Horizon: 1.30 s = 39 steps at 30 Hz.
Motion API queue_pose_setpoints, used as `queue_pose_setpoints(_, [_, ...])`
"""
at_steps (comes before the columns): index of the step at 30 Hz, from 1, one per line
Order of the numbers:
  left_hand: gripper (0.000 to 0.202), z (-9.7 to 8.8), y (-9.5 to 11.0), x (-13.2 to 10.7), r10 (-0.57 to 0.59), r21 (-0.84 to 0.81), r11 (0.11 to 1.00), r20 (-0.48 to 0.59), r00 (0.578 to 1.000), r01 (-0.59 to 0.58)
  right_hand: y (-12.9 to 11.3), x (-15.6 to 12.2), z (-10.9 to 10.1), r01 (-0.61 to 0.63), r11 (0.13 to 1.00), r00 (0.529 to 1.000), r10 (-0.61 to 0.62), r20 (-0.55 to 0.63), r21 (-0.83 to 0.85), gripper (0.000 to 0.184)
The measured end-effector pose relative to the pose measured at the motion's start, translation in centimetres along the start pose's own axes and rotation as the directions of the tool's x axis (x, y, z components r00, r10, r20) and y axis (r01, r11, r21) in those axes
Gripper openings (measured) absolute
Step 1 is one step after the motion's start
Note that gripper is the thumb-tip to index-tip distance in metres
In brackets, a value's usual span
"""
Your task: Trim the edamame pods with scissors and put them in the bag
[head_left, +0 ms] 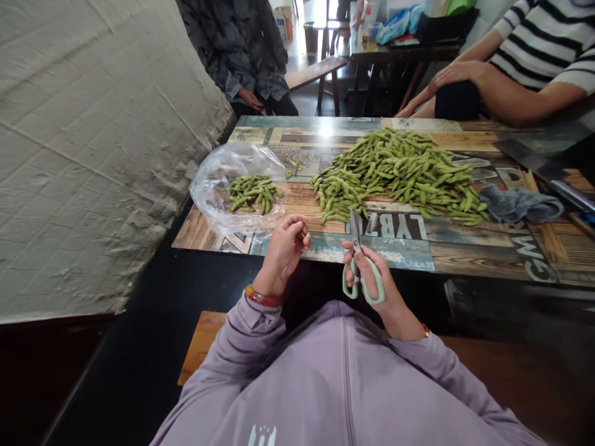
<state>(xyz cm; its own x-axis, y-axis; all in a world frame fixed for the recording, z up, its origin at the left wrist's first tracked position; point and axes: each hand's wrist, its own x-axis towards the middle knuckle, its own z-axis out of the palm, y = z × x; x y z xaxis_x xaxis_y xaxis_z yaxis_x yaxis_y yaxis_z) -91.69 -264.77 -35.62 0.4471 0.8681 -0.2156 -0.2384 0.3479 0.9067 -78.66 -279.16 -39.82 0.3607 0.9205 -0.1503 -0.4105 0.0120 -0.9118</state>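
Observation:
My right hand (379,269) grips a pair of scissors (356,238) with pale green handles, its blades pointing away from me toward the pile. My left hand (284,248) is closed at the table's near edge, thumb and fingers pinched together; a small greenish bit shows there, too little to make out. Beyond it, a clear plastic bag (209,198) lies spread with a small heap of green soybean pods (255,193) on it. A much larger pile of soybean pods (400,167) covers the table's middle, ahead of the scissors.
The patterned table (307,251) carries a few green scraps (294,168) between the heaps and a grey cloth (523,204) at right. Two people sit across it, one in a dark patterned top (237,43), one in a striped top (539,49). A rough wall (93,155) borders the left.

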Motion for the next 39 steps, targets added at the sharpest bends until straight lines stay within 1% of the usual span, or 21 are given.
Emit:
queue_pose_setpoints(2, [0.014, 0.2, 0.1, 1.3, 0.093, 0.22, 0.971, 0.02, 0.995, -0.095, 0.1, 0.1, -0.2, -0.009, 0.999, 1.0, 0.01, -0.003, 0.04, 0.043])
queue_pose_setpoints(3, [0.015, 0.3, 0.0, 2.0, 0.152, 0.347, 0.925, 0.042, 0.988, -0.157, 0.2, 0.2, -0.3, -0.009, 0.999, 1.0, 0.009, -0.002, 0.046, 0.043])
queue_pose_setpoints(4, [0.016, 0.4, -0.1, 2.8, 0.205, 0.47, 0.856, 0.075, 0.976, -0.216, 0.3, 0.2, -0.3, -0.006, 0.999, 1.0, 0.006, -0.001, 0.048, 0.043])
queue_pose_setpoints(6, [0.014, 0.6, -0.3, 4.0, 0.279, 0.668, 0.678, 0.151, 0.948, -0.306, 0.4, 0.3, -0.3, 0.001, 0.999, 1.0, -0.001, 0.002, 0.049, 0.044])
queue_pose_setpoints(8, [0.01, 0.9, -0.4, 4.9, 0.3, 0.802, 0.483, 0.226, 0.927, -0.352, 0.4, 0.4, -0.2, -0.005, 0.999, 1.0, 0.005, 0.004, 0.047, 0.045])
queue_pose_setpoints(10, [0.007, 1.3, -0.5, 5.4, 0.284, 0.878, 0.296, 0.294, 0.912, -0.376, 0.3, 0.4, -0.2, -0.015, 0.999, 1.0, 0.015, 0.003, 0.036, 0.046])
queue_pose_setpoints(12, [0.009, 1.5, -0.5, 5.4, 0.26, 0.908, 0.155, 0.343, 0.903, -0.39, 0.2, 0.4, -0.1, -0.021, 0.999, 1.0, 0.02, 0.006, 0.026, 0.047])
queue_pose_setpoints(14, [0.01, 1.6, -0.7, 5.3, 0.251, 0.919, 0.08, 0.355, 0.9, -0.385, 0.1, 0.4, -0.1, -0.022, 1.0, 1.0, 0.022, 0.015, 0.016, 0.047])
queue_pose_setpoints(16, [0.01, 1.4, -0.8, 5.2, 0.266, 0.921, 0.061, 0.356, 0.896, -0.384, 0.0, 0.4, 0.0, -0.023, 1.0, 1.0, 0.023, 0.019, 0.001, 0.047])
queue_pose_setpoints(18, [0.01, 1.1, -0.9, 5.1, 0.297, 0.911, 0.079, 0.365, 0.882, -0.404, 0.0, 0.4, -0.1, -0.025, 1.0, 1.0, 0.026, 0.014, -0.014, 0.048])
queue_pose_setpoints(20, [0.012, 0.5, -1.0, 5.0, 0.337, 0.895, 0.117, 0.371, 0.865, -0.429, 0.0, 0.4, -0.1, -0.029, 0.999, 1.0, 0.029, 0.012, -0.023, 0.048])
queue_pose_setpoints(22, [0.016, -0.1, -1.0, 4.9, 0.378, 0.881, 0.171, 0.354, 0.855, -0.441, 0.0, 0.4, -0.1, -0.031, 0.999, 0.999, 0.031, 0.011, -0.034, 0.048])
queue_pose_setpoints(23, [0.017, -0.3, -1.0, 4.9, 0.396, 0.874, 0.211, 0.333, 0.856, -0.437, 0.0, 0.4, -0.1, -0.031, 0.999, 0.999, 0.031, 0.009, -0.044, 0.048])
queue_pose_setpoints(25, [0.015, -0.7, -1.0, 4.8, 0.428, 0.849, 0.334, 0.252, 0.868, -0.41, 0.0, 0.3, 0.0, -0.033, 0.997, 0.999, 0.033, 0.005, -0.066, 0.05])
queue_pose_setpoints(28, [0.012, -0.9, -1.0, 4.6, 0.427, 0.744, 0.566, 0.105, 0.898, -0.356, -0.1, 0.3, 0.1, -0.034, 0.996, 0.999, 0.033, -0.004, -0.081, 0.051])
queue_pose_setpoints(31, [0.011, -0.9, -0.9, 4.3, 0.349, 0.588, 0.748, 0.049, 0.936, -0.31, 0.0, 0.2, 0.1, -0.026, 0.996, 1.0, 0.025, -0.01, -0.08, 0.049])
queue_pose_setpoints(34, [0.026, -0.8, -0.9, 3.4, 0.198, 0.396, 0.897, 0.034, 0.98, -0.196, 0.0, 0.0, 0.0, -0.033, 0.993, 0.999, 0.033, 0.001, -0.117, 0.049])
queue_pose_setpoints(36, [0.036, -0.7, -0.9, 2.6, 0.106, 0.281, 0.952, 0.054, 0.993, -0.117, -0.1, -0.1, 0.1, -0.04, 0.984, 0.999, 0.046, 0.029, -0.172, 0.051])
queue_pose_setpoints(39, [0.04, -0.5, -0.9, 1.2, 0.037, 0.184, 0.982, 0.089, 0.995, -0.053, -0.5, -0.3, 0.2, -0.022, 0.961, 0.996, 0.045, 0.077, -0.275, 0.051])
